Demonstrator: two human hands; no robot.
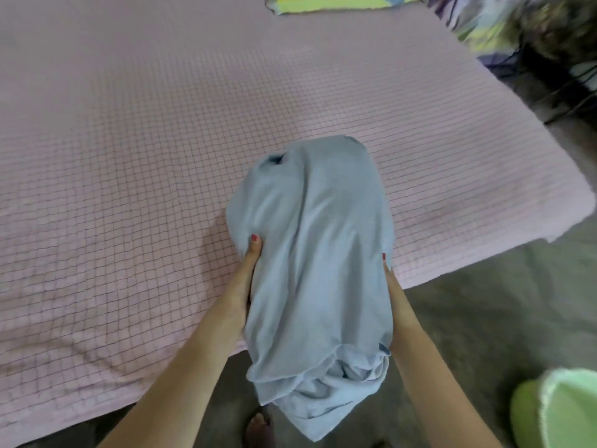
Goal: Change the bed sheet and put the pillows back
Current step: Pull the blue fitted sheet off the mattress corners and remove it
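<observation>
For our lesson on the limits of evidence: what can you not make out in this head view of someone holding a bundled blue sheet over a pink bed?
- Right hand: mostly behind the blue sheet; grip unclear.
- Left hand: only its thumb side shows.
- Objects at top right: motion-blurred.
- Yellow-green fabric: cut by the top edge.
- Green item: cut by the corner.

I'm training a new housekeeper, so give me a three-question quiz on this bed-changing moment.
1. True or false: the blue sheet is spread flat over the pink mattress cover.
2. What holds the sheet? A) left hand only B) both hands, the right hand too C) neither
3. Name the colour of the item at the lower right on the floor.

Key: 1 false; 2 B; 3 green.
</observation>
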